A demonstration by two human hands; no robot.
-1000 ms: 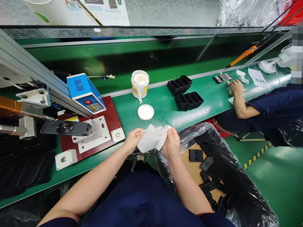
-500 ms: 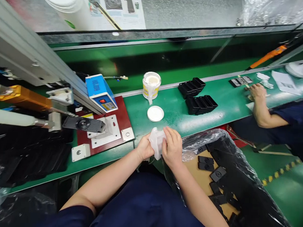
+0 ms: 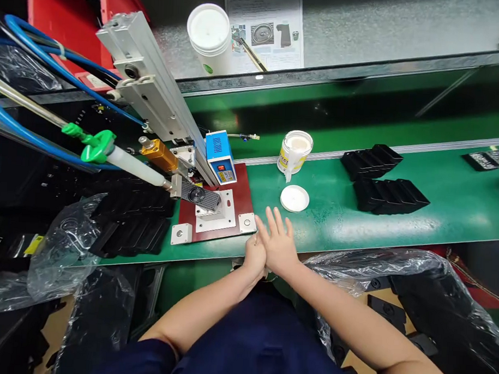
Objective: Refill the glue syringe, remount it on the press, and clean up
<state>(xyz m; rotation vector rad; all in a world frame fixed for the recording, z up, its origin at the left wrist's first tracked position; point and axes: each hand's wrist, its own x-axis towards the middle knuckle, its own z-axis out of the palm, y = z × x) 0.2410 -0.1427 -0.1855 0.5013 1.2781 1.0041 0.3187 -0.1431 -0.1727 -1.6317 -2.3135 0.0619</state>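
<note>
My right hand (image 3: 279,241) lies flat with its fingers stretched out and together, pressed over my left hand (image 3: 253,259) at the near edge of the green bench (image 3: 445,215). The right hand hides the left hand's fingers. No white wipe shows between them. Just beyond the fingertips are a round white lid (image 3: 295,198) and an open jar of white paste (image 3: 295,152). To the left, a red fixture plate (image 3: 244,178) holds a black grille part (image 3: 200,195) under a press head.
Two rows of black trays (image 3: 390,196) sit on the bench to the right. A blue control box (image 3: 218,156) stands on the fixture. More black trays (image 3: 129,226) are stacked left. A plastic-lined box of black parts (image 3: 396,312) stands by my right knee.
My view swung left, so the co-worker has left the picture. The white wipe I was folding between both hands is out of sight, and my right hand has flattened over the left.
</note>
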